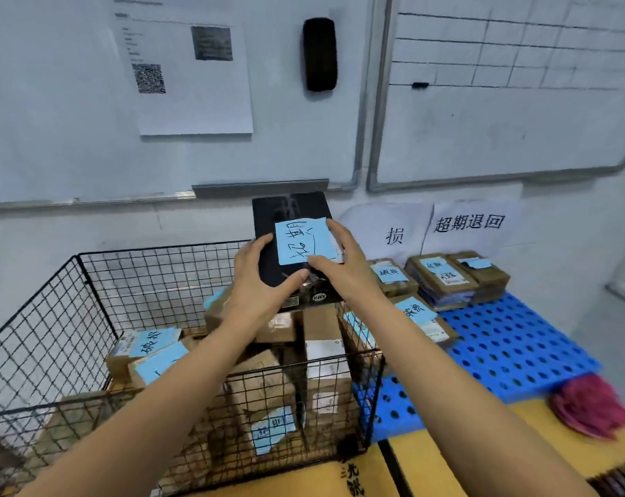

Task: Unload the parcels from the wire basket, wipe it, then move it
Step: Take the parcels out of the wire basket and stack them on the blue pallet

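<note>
A black wire basket (99, 281) stands in front of me, filled with several brown cardboard parcels (325, 356), some bearing blue notes. Above its far right corner I hold a black box parcel (289, 213) with a blue handwritten note on top. My left hand (257, 270) grips the box's left and near edge. My right hand (339, 260) grips its right side, thumb lying across the note.
A blue perforated pallet (512, 338) lies to the right, carrying several labelled brown parcels (443, 278) along the wall. A red cloth (591, 407) lies on the yellow surface (458, 460) at the lower right. Whiteboards cover the wall behind.
</note>
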